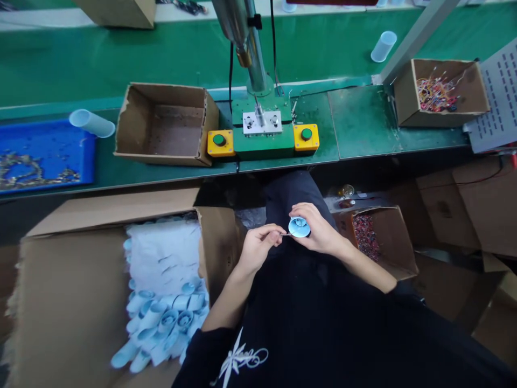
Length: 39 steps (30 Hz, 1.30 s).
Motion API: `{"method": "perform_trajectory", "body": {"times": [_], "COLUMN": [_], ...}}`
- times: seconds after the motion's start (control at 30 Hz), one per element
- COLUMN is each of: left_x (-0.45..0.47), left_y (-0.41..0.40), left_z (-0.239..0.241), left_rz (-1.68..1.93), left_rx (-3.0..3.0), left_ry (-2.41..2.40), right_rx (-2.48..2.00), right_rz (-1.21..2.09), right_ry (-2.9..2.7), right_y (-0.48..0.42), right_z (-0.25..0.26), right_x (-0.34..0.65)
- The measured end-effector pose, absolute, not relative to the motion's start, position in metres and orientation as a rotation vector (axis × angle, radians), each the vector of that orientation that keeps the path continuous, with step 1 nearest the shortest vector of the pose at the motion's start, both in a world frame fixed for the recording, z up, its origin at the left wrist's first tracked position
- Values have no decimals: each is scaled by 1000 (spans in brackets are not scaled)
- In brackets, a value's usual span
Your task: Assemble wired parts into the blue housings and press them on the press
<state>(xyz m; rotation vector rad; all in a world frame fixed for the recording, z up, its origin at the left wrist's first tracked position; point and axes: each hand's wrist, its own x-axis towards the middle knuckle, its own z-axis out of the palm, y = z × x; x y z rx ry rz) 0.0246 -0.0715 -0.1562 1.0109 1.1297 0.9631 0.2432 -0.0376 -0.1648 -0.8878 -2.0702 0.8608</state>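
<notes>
Above my lap, my right hand (317,227) is wrapped round a light blue plastic cup (299,227), its open mouth tilted up toward me and some moulded shape inside. My left hand (260,245) pinches a small thin metal piece (285,234) whose tip reaches the cup's rim; its exact kind is too small to tell. To the left, a large cardboard box (220,245) holds many similar blue cups (161,323) and a white sheet. Ahead on the bench stands a press (260,116) with a metal fixture plate.
Two yellow button boxes (220,143) flank the press. A cardboard box (167,126) and a blue tray (86,161) of metal parts sit left. Right are a box of coloured wires (440,97) and, lower, a box of small red pieces (398,242). The bench edge runs before my knees.
</notes>
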Motion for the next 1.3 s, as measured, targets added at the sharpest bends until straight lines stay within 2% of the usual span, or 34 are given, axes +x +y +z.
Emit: {"method": "perform_trajectory", "body": {"times": [0.63, 0.97, 1.3], "left_x": [15, 30, 35], "left_y": [-74, -79, -79], "left_z": [-164, -139, -145], "left_rz": [1027, 1173, 1270], "left_rx": [900, 1630, 2041], "left_ry": [1247, 1356, 1558], "right_rx": [-915, -882, -923], "right_rz": [613, 558, 588], "right_ry": [-2073, -2113, -2153], "right_y": [-36, -40, -45], "right_z": [-154, -159, -165], "right_x": [237, 230, 224]}}
